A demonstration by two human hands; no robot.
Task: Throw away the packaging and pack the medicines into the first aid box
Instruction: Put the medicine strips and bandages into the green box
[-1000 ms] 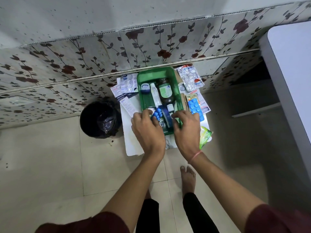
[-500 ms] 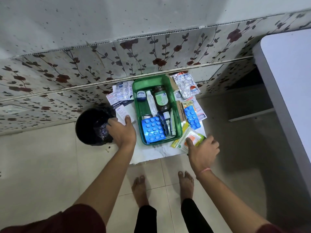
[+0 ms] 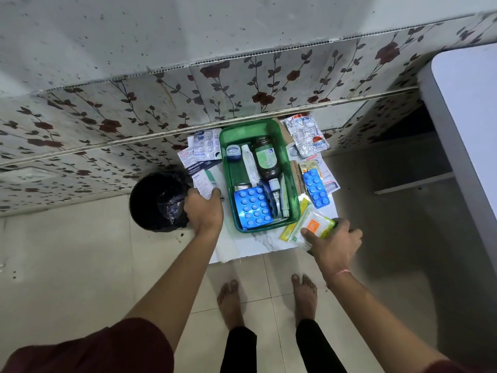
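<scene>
Since earlier, right hand (image 3: 334, 244) has lifted the cotton-bud packet (image 3: 313, 228), fingers pinching it; left hand (image 3: 203, 210) grips a small carton (image 3: 203, 183)

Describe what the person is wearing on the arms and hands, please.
Both arms are bare from the elbow down, with short dark maroon sleeves at the bottom corners. The right hand has a thin pink-red thread around its wrist. The left hand shows no gloves, rings or watch.

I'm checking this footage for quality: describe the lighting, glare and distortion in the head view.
Head view: dim, even light; the wide lens bends the wall ledge into a curve; a small glare spot sits on the green box rim; the black bin interior is lost in shadow; both the left hand and the right hand look sharp.
</scene>
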